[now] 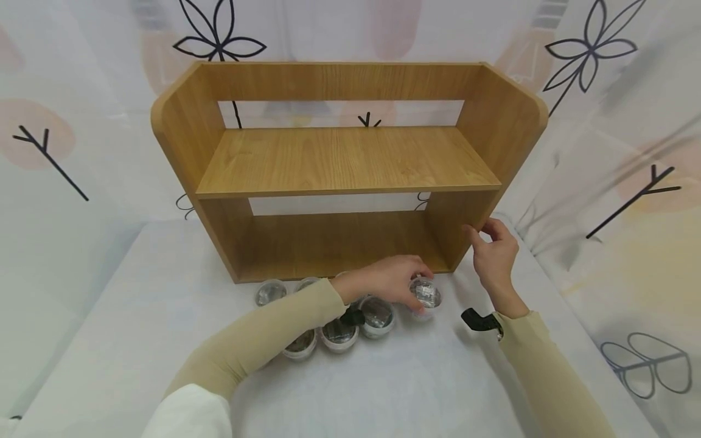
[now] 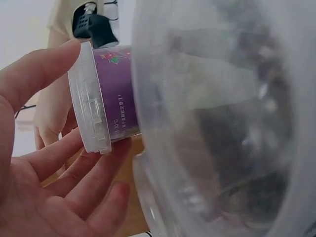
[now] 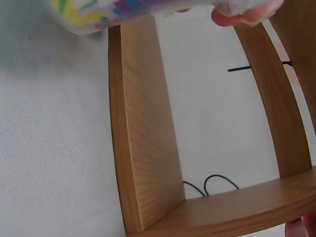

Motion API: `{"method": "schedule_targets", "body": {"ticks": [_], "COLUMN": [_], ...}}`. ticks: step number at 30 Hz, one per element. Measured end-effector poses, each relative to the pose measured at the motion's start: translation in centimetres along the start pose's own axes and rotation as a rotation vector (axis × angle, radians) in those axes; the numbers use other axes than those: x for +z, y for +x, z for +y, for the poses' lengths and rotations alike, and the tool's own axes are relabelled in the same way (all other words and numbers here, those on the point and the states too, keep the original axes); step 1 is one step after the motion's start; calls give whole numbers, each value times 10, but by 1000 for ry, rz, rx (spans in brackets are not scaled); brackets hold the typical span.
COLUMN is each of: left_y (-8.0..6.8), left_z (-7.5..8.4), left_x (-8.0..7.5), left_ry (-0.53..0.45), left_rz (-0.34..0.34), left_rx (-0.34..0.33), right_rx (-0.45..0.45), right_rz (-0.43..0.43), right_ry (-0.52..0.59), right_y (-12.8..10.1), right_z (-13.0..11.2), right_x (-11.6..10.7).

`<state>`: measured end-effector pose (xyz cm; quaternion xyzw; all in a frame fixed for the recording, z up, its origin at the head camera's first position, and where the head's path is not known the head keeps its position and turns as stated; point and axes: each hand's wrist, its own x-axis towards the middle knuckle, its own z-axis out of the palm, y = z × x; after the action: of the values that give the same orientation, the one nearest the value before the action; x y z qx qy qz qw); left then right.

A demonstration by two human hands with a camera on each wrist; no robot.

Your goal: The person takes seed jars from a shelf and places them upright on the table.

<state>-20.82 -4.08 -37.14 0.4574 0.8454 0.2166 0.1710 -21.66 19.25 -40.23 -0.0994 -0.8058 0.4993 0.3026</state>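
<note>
A two-tier wooden shelf (image 1: pixel 339 161) stands on a white-covered table (image 1: pixel 137 340). My left hand (image 1: pixel 402 281) reaches across and grips a small cup (image 1: pixel 425 295) with a clear lid just in front of the shelf's right end. In the left wrist view my left hand (image 2: pixel 96 98) holds this purple-labelled cup (image 2: pixel 116 94) between thumb and fingers. The cup (image 3: pixel 123 10) shows at the top of the right wrist view. My right hand (image 1: pixel 479 230) is at the shelf's right side panel (image 1: pixel 465 219), thumb and curled forefinger pinching its front edge.
Several more lidded cups (image 1: pixel 339 334) sit clustered on the table in front of the shelf, one lid (image 2: pixel 222 118) very close to the left wrist camera. The shelf's boards (image 3: pixel 148 123) hold nothing. Printed white curtains (image 1: pixel 619 152) enclose the table.
</note>
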Motion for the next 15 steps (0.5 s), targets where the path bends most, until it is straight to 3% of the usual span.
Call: {"method": "schedule_targets", "body": {"ticks": [15], "left_y": [-3], "left_z": [9], "left_x": [5], "left_ry": [223], "left_rz": [-69], "left_rx": [-20], "right_rx": [11], "right_rz": [-11], "right_ry": [6], "right_y": [0], "right_z": [-1], "right_x": [0]}}
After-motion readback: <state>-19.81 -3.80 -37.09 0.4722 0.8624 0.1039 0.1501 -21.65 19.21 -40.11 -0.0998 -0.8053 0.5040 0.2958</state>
